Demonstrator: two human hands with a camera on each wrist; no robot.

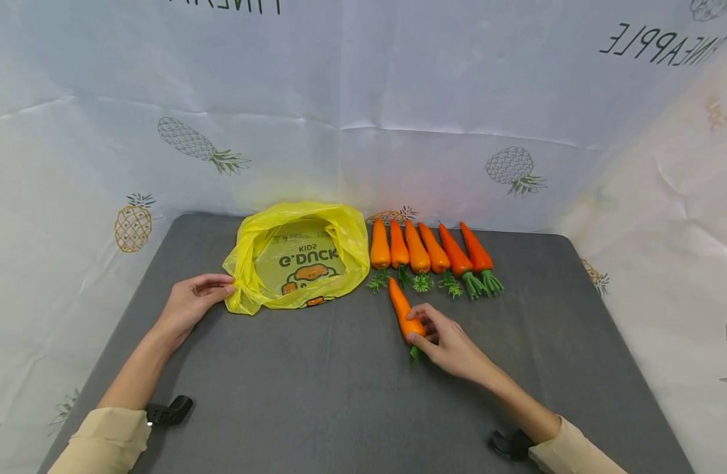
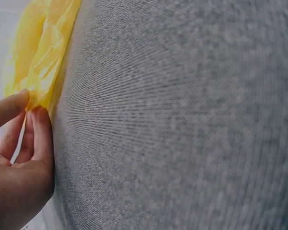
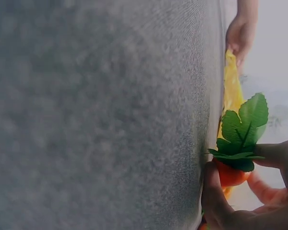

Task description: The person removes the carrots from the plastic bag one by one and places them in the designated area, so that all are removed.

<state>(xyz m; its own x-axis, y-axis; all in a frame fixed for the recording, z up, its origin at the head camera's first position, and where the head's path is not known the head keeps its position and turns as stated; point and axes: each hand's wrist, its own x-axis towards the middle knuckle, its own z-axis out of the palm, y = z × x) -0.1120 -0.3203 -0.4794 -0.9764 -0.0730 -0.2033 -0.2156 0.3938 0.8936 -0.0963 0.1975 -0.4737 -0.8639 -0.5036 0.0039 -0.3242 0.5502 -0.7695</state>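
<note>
A yellow plastic bag [image 1: 235,253] printed with "G.DUCK KIDS" stands on the table with its mouth spread wide. My left hand [image 1: 191,301] pinches the bag's near left edge between thumb and fingertips; the left wrist view shows the yellow film [image 2: 44,52] between them. At the middle of the table my right hand [image 1: 452,342] grips an orange carrot [image 1: 401,304] round its thick leafy end, the tip pointing away. Broad green leaves [image 3: 247,122] of that carrot show in the right wrist view, with thumb and fingers on either side of its orange top.
Several carrots [image 1: 418,249] lie in a row right of the bag, green tops towards me. The grey table [image 1: 268,395] ends at a white pineapple-print curtain [image 1: 399,99] behind and at both sides. A black wrist strap [image 1: 170,411] hangs at the left cuff.
</note>
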